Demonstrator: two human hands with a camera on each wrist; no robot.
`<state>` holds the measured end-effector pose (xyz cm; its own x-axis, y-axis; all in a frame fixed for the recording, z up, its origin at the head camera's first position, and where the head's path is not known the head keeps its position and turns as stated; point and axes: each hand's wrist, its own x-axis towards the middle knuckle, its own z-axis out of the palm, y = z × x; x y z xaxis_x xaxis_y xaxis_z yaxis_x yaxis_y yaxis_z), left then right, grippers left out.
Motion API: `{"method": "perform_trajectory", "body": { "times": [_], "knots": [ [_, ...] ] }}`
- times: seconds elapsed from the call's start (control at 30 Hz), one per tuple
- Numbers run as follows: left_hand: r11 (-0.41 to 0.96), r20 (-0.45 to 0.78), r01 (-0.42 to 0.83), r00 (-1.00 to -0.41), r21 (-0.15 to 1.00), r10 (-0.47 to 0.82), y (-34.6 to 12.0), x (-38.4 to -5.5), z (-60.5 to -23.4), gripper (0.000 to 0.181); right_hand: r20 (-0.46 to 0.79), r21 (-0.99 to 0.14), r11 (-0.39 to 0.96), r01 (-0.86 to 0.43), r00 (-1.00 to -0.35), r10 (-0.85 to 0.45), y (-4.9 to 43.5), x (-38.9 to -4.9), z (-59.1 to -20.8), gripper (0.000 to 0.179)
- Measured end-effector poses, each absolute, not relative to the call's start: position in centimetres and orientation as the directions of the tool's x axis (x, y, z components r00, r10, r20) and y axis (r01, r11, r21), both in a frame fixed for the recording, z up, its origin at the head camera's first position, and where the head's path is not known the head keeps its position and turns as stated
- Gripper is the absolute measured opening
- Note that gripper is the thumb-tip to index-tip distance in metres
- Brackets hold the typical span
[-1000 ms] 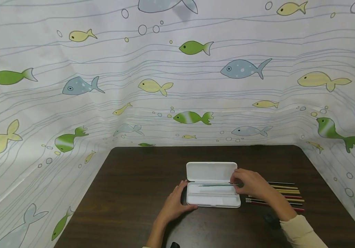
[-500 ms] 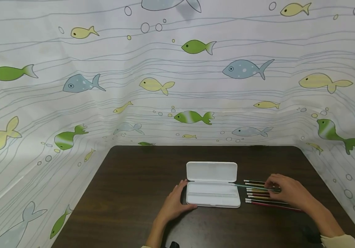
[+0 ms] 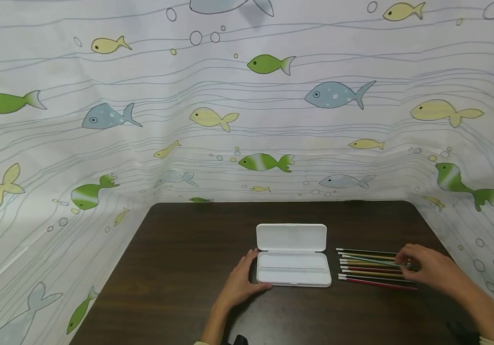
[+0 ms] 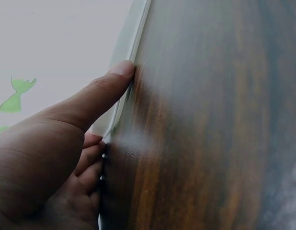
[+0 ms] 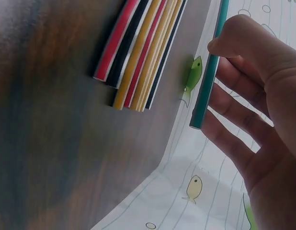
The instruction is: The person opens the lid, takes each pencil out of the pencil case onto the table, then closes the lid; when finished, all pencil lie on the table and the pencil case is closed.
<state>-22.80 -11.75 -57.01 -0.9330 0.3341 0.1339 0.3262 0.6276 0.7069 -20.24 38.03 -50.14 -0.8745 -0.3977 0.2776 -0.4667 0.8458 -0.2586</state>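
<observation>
A white pencil case [image 3: 294, 284] lies on the table with its lid [image 3: 292, 237] raised; its inside holds no pencils. My left hand [image 3: 239, 282] grips the case's left end, thumb [image 4: 121, 69] on the front edge and fingers toward the back corner. To the right, my right hand [image 3: 430, 269] pinches a green pencil [image 5: 204, 91] near its plain end, between thumb and fingers. In the head view this pencil slants across the back of a row of pencils [image 5: 133, 62] in red, black and yellow, their white-tipped ends toward the case.
The dark wood table [image 3: 195, 239] has a rounded far edge. A white sheet [image 3: 212, 182] printed with fish rises behind it and along both sides. Frontmost in the row is a red pencil [image 3: 384, 285].
My right hand has carried the green pencil rightward, out of the case and over to the row of pencils. My left hand has stayed at the case.
</observation>
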Motion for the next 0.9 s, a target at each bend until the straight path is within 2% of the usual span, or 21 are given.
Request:
{"method": "perform_trajectory", "body": {
  "times": [0.3, 0.53, 0.73, 0.9],
  "knots": [
    [0.645, 0.116, 0.313, -0.937, 0.697, 0.330, -11.8, -22.8, -57.1, 0.096, 0.274, -0.291, 0.772, -0.564, -0.823, -0.498, 37.3, -19.0, -52.3, 0.036],
    [0.644, 0.118, 0.312, -0.938, 0.699, 0.327, -11.8, -22.9, -57.0, 0.096, 0.209, -0.338, 0.793, -0.507, -0.862, -0.461, 36.9, -17.8, -53.2, 0.033],
    [0.642, 0.132, 0.327, -0.934, 0.693, 0.333, -11.8, -23.0, -57.0, 0.095, 0.222, -0.344, 0.786, -0.513, -0.858, -0.463, 36.9, -17.7, -53.5, 0.035],
    [0.640, 0.130, 0.327, -0.933, 0.695, 0.335, -11.8, -22.9, -56.9, 0.095, 0.174, -0.364, 0.790, -0.493, -0.870, -0.462, 37.0, -17.6, -53.6, 0.031]
  ]
}}
